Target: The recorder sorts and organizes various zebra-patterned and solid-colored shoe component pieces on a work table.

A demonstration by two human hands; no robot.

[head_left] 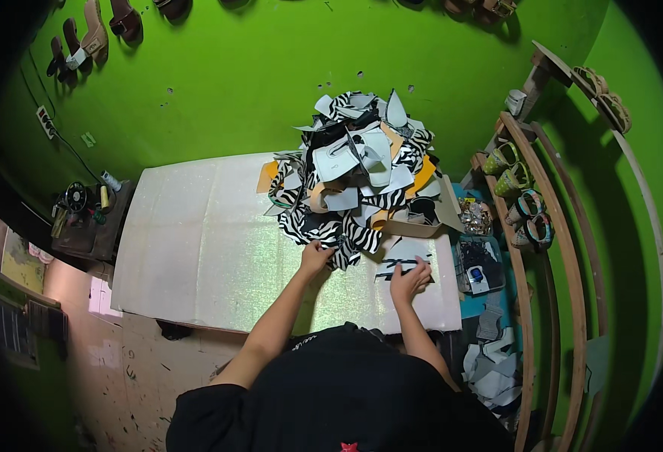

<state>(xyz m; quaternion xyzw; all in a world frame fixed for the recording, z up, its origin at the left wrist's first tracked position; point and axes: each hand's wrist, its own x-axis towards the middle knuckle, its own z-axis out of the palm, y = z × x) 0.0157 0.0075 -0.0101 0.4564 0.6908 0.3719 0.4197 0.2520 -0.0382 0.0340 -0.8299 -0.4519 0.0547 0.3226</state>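
Observation:
A large heap of cut scraps [354,154] rises on the table, mixing zebra-print, white, orange and black pieces. At its near edge my left hand [316,258] has its fingers closed on a zebra-print scrap [344,252]. To the right, my right hand [410,282] rests at a small group of narrow black and white strips [391,265], its thumb and fingers apart. Whether those fingertips touch a strip is hard to make out. Just beyond that hand lies a flat white piece [409,247].
The table has a pale, shiny covering [195,241]. An open cardboard box [414,226] sits against the heap. Bins of small parts [479,264] stand at right, beside a wooden rack [546,248] with sandals [510,173]. A sewing machine [76,197] is at far left.

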